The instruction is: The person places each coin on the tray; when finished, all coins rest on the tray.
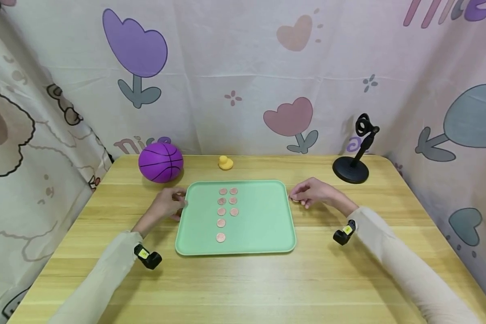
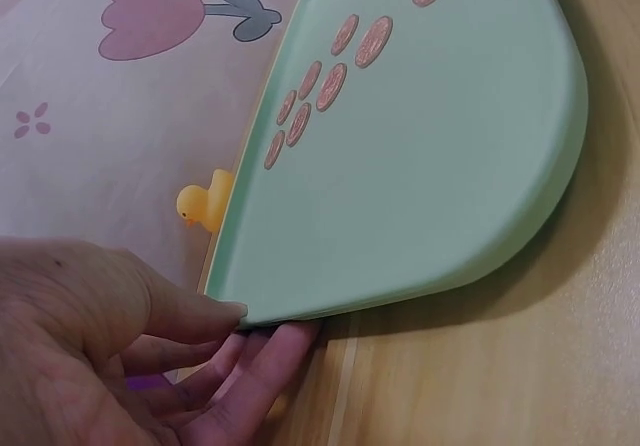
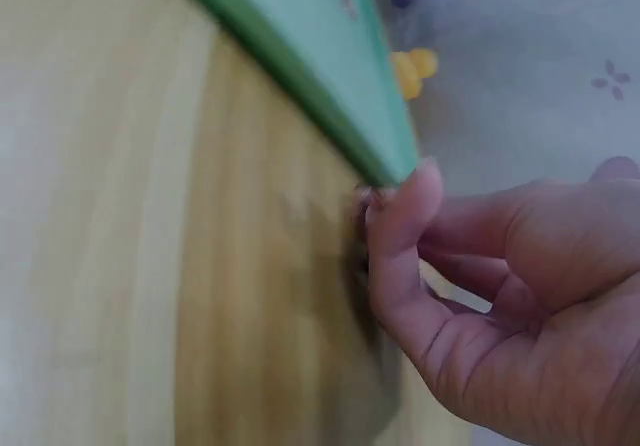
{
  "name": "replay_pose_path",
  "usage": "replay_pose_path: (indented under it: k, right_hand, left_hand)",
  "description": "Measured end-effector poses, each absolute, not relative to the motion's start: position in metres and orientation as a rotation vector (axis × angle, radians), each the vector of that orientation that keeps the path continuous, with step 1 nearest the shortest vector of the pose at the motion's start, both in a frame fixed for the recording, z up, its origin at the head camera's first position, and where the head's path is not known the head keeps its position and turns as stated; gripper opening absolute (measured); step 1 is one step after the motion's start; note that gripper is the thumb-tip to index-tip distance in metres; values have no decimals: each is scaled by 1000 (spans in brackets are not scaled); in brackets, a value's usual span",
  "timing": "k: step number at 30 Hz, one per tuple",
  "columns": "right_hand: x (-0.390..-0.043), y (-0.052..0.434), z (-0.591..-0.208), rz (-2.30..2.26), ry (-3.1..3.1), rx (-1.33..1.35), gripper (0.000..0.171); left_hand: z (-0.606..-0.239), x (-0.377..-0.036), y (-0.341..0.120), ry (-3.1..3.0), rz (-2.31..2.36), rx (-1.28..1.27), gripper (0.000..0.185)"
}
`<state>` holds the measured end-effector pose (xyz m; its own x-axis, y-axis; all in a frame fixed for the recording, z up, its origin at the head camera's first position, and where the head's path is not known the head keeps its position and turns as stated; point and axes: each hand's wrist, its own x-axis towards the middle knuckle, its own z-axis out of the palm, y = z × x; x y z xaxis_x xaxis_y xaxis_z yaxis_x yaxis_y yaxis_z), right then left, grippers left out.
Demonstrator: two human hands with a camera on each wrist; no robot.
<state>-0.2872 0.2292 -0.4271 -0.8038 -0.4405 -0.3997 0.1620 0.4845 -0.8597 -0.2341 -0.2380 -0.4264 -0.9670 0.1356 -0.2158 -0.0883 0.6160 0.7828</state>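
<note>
A pale green tray (image 1: 263,225) lies on the table, with several copper coins (image 1: 221,223) in two columns left of its middle. The left column reaches nearer the front than the right one. My left hand (image 1: 169,203) grips the tray's left edge; in the left wrist view the thumb (image 2: 190,311) lies on the rim and the other fingers are below it. Just outside the right edge, my right hand (image 1: 313,191) pinches a copper coin (image 1: 294,199) between thumb and fingertips. The right wrist view shows those fingertips close by the tray corner, mostly covering the coin.
A purple basketball (image 1: 161,162) sits at the back left, and a yellow rubber duck (image 1: 225,163) stands behind the tray. At the back right is a black stand (image 1: 350,170) with a round base. A patterned cloth (image 1: 210,54) hangs behind the wooden table (image 1: 243,288).
</note>
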Motion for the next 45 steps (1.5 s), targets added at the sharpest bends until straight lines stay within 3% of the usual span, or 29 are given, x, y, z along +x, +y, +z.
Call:
replay_pose_path:
  k: [7,13,20,35,45]
  right_hand:
    - [-293,239,-427,-1316,2265,-104,29]
    - [-283,236,-418,-1520,2219,-148,31]
    - [-266,188,-411,-1627,2098,-271,26]
    - [-241,91,-422,-1426,2037,-397,8]
    - [-230,67,-430,-1346,2088,-409,15]
  left_hand:
    - [-428,-233,-240,2599,1276,44,44]
    - [-430,-234,-241,2600,1277,38,43]
    - [-431,-234,-242,2595,1290,23,44]
    - [-430,-231,-241,2605,1300,11,44]
    - [-428,-232,-239,2595,1287,7,45]
